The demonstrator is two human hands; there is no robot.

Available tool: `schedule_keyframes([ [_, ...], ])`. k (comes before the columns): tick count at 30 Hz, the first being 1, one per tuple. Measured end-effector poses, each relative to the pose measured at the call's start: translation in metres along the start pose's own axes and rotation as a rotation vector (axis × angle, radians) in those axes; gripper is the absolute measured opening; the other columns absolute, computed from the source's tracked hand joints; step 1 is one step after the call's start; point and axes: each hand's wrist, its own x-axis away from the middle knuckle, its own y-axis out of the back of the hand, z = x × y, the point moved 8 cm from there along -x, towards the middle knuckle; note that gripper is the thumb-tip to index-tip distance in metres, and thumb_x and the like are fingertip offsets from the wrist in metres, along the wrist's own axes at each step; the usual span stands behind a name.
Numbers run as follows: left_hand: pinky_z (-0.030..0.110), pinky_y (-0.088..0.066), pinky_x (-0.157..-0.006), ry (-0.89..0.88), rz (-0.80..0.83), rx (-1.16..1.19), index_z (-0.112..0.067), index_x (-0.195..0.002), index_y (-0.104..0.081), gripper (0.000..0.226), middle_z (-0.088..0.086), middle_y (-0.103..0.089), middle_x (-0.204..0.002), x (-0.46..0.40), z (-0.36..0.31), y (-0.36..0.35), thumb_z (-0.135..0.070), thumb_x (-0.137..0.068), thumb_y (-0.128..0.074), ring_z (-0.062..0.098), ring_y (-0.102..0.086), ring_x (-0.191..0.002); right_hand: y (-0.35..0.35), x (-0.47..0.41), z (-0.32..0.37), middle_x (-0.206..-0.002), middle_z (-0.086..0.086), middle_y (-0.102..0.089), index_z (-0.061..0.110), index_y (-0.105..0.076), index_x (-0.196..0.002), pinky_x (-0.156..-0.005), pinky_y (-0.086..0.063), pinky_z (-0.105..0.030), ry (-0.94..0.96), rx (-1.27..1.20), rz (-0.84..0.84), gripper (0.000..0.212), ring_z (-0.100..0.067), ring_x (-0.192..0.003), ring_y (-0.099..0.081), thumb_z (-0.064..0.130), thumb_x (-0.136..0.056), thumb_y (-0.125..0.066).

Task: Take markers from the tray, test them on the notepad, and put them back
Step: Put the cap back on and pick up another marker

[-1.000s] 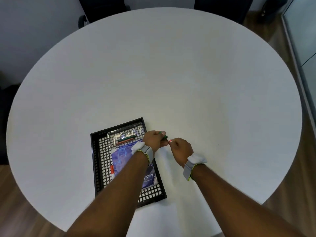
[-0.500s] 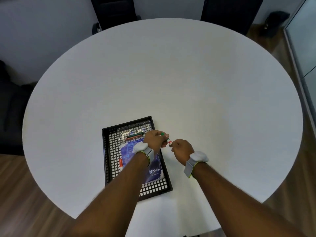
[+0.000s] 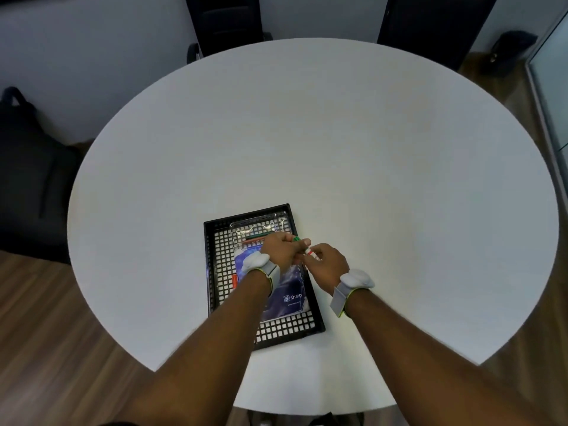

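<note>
Hands meeting just above the tray's point(image 3: 207, 272) far right corner, near the table's point(image 3: 307, 133) near edge. Left hand point(image 3: 281, 251) is curling tight round a green marker point(image 3: 295, 238), fingers closed on the barrel w/ the green end poking out toward the far side. Right hand point(image 3: 327, 262) is pinching the other end, a white bit w/ a red band point(image 3: 309, 251), between thumb & forefinger; whether that's a cap or a 2nd marker, can't tell. Both wrists are wearing grey straps w/ white pods, left wristband point(image 3: 261, 265) & right wristband point(image 3: 352, 285).

Tray is a black mesh one, sitting on the round white table close to the person. Inside it a blue notepad point(image 3: 289, 290) is lying along the right side, partly hidden by the left forearm. At the tray's far end a clear pouch point(image 3: 258, 229) is holding more markers point(image 3: 255, 237), green & red ones lying crosswise. An orange-red marker point(image 3: 234, 279) is lying on the mesh just left of the notepad.

Dark chairs point(image 3: 224, 23) are standing beyond the table's far edge.
</note>
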Motion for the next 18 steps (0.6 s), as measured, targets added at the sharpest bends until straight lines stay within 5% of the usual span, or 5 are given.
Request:
schedule_keyframes([
  [2,0.04,-0.06,-0.067,0.003,-0.016,0.023,-0.006,-0.066,-0.066,0.021,0.016,-0.07,-0.065,0.001,0.001,0.005,-0.014,-0.076,-0.082,0.025,-0.064,-0.057,-0.005,-0.001,0.002,-0.073,-0.001,-0.06,0.017,-0.059,-0.073,-0.066,-0.04,-0.031,0.011,0.055,0.01,0.021,-0.027,-0.076,-0.059,0.024,-0.092,-0.052],
  [6,0.047,-0.062,-0.068,0.016,-0.014,-0.005,0.004,-0.079,-0.067,0.026,0.025,-0.072,-0.073,0.003,0.005,0.014,-0.015,-0.073,-0.084,0.03,-0.068,-0.061,-0.008,0.0,0.002,-0.086,-0.006,-0.071,0.016,-0.069,-0.086,-0.071,-0.052,-0.035,0.027,0.078,-0.023,0.009,-0.027,-0.08,-0.064,0.023,-0.083,-0.064],
  [9,0.038,-0.059,-0.059,0.039,0.01,0.03,-0.003,-0.075,-0.059,0.027,0.016,-0.067,-0.062,0.004,0.01,0.018,-0.012,-0.073,-0.084,0.021,-0.065,-0.049,-0.01,0.001,0.004,-0.09,-0.006,-0.069,0.014,-0.063,-0.087,-0.067,-0.051,-0.034,0.021,0.066,-0.048,0.015,-0.026,-0.08,-0.062,0.02,-0.076,-0.072],
  [13,0.037,-0.061,-0.062,0.06,0.045,0.027,-0.002,-0.084,-0.062,0.028,0.018,-0.07,-0.071,0.006,0.014,0.019,-0.016,-0.074,-0.084,0.024,-0.068,-0.056,-0.015,0.0,0.002,-0.088,-0.005,-0.063,0.013,-0.057,-0.085,-0.054,-0.036,-0.026,0.047,0.044,-0.081,0.016,-0.023,-0.075,-0.056,0.016,-0.078,-0.072],
  [18,0.032,-0.055,-0.06,0.094,0.078,0.137,-0.009,-0.078,-0.059,0.03,0.021,-0.064,-0.079,0.006,0.018,0.022,-0.022,-0.072,-0.086,0.026,-0.06,-0.067,-0.032,0.004,0.006,-0.088,0.006,-0.061,0.019,-0.057,-0.104,-0.07,-0.045,-0.03,0.067,-0.07,0.037,0.024,-0.016,-0.079,-0.058,0.031,-0.086,-0.066],
])
